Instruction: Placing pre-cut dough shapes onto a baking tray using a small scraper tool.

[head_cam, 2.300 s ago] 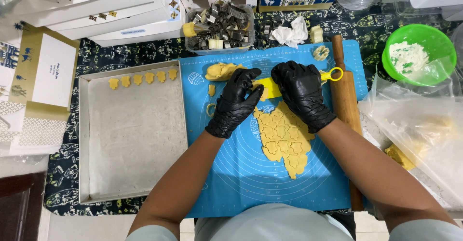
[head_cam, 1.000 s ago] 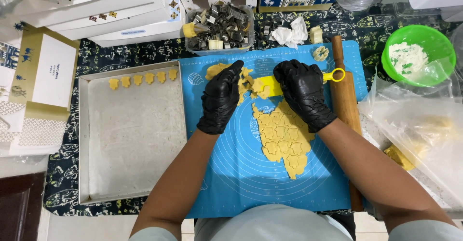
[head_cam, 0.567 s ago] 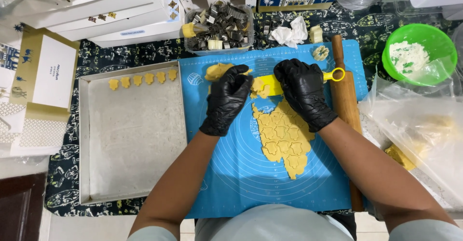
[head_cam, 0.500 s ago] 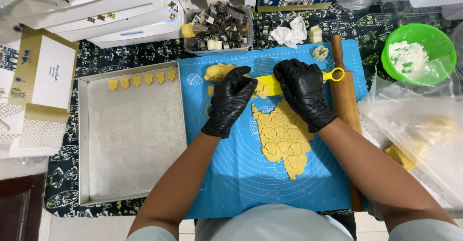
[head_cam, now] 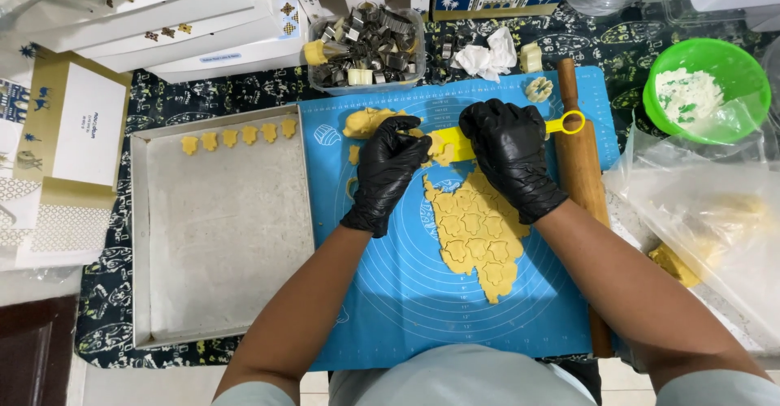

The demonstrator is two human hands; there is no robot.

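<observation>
Both hands wear black gloves and work at the top of a blue baking mat [head_cam: 406, 308]. The right hand [head_cam: 510, 150] is closed around a yellow plastic tool [head_cam: 561, 123], whose ring end sticks out toward the wooden rolling pin [head_cam: 581, 187]. The left hand [head_cam: 390, 170] curls its fingers over small dough pieces at the tool's other end; whether it grips one, I cannot tell. Just below lies the rolled dough sheet [head_cam: 475, 235], stamped with cut shapes. A metal baking tray [head_cam: 223, 235] left of the mat carries a row of cut cookies [head_cam: 238, 136] along its far edge.
</observation>
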